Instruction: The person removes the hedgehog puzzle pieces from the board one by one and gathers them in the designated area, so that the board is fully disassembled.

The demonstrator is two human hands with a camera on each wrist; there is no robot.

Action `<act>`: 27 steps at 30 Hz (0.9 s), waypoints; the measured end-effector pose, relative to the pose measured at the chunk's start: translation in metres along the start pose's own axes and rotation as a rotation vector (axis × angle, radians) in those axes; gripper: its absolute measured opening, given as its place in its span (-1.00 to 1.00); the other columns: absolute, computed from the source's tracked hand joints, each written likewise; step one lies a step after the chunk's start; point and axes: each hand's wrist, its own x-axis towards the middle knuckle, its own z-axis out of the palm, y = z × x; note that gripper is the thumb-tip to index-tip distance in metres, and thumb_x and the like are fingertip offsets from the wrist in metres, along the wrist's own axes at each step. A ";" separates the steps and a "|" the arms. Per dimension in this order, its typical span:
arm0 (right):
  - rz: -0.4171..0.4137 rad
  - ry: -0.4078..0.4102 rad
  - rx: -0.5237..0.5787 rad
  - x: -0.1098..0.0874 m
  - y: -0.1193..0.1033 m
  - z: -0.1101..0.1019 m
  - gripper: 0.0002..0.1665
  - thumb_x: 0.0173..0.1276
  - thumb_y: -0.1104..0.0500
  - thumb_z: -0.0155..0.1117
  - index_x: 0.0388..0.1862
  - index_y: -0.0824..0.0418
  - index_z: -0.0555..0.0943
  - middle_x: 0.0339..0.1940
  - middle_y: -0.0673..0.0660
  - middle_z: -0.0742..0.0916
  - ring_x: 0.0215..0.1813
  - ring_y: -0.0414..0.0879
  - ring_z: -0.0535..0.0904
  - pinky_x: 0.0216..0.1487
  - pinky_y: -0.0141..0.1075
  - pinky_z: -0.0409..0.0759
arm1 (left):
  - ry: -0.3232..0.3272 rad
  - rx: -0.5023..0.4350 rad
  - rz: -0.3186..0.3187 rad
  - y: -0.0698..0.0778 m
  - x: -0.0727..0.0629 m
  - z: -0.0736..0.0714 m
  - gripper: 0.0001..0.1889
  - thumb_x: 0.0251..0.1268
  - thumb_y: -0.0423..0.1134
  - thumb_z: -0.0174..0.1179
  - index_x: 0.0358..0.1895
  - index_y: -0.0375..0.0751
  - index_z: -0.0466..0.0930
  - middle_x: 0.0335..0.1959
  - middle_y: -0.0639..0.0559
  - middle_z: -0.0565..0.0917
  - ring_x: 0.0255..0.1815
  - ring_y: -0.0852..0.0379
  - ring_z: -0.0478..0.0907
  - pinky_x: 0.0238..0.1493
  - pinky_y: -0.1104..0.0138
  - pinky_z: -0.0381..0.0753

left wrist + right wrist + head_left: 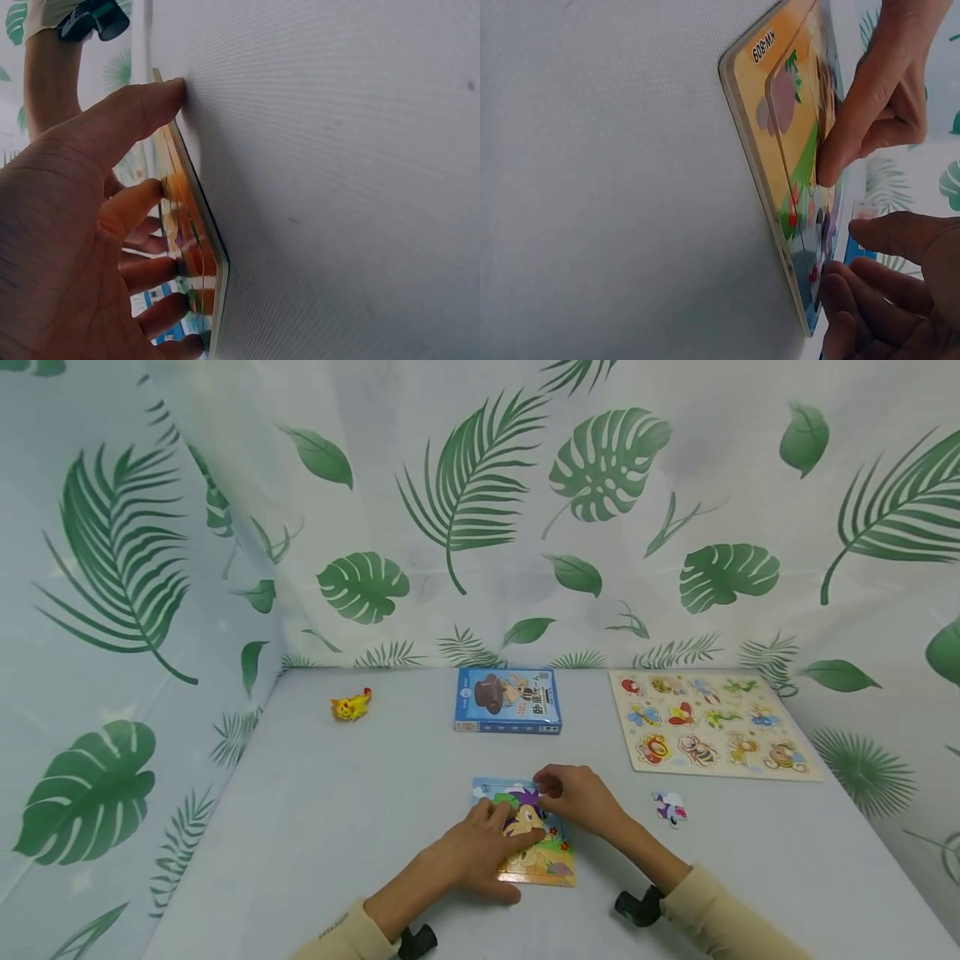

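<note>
A flat picture puzzle (551,865) lies on the table, showing a cartoon figure with purple spiky hair above orange ground. Over its left side spreads the left hand (480,849), its fingertips (177,268) resting on the picture and its thumb down by the near edge. At the upper right corner is the right hand (579,797), fingers bent and fingertips touching the puzzle; in the right wrist view its thumb (877,231) stands apart from them. A loose purple-and-white puzzle piece (670,808) lies right of that hand.
At the back middle sits a blue box (507,702) with a brown hat pictured on it. A wooden board (716,723) of insect and animal pictures lies at the back right. The small yellow figure (351,705) is at the back left. Leaf-printed cloth (480,602) stands behind the table.
</note>
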 end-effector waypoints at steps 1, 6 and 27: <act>0.010 0.011 -0.006 0.000 -0.001 0.002 -0.71 0.22 0.23 0.46 -0.07 0.23 0.69 -0.29 -0.03 0.71 -0.26 -0.20 0.60 -0.13 -0.24 0.61 | 0.000 0.005 0.002 0.001 0.000 0.000 -0.12 0.07 0.38 0.26 0.52 0.48 0.14 0.22 -0.04 0.30 0.06 -0.02 0.22 -0.02 0.24 0.44; 0.023 0.044 0.016 -0.003 -0.004 0.004 -0.71 0.20 0.26 0.47 -0.08 0.25 0.68 -0.33 -0.04 0.71 -0.28 -0.19 0.62 -0.15 -0.24 0.62 | -0.008 0.031 -0.006 0.002 0.000 -0.002 -0.13 0.06 0.40 0.25 0.51 0.50 0.15 0.15 -0.03 0.31 0.03 -0.01 0.21 -0.04 0.27 0.43; 0.092 0.076 0.111 -0.001 -0.004 0.011 -0.83 0.21 0.25 0.44 -0.19 0.22 0.75 -0.47 -0.09 0.65 -0.39 -0.16 0.52 -0.28 -0.25 0.52 | -0.025 0.025 -0.015 0.003 0.002 -0.003 -0.12 0.05 0.41 0.25 0.51 0.52 0.14 0.14 -0.02 0.32 0.04 -0.02 0.20 -0.05 0.25 0.43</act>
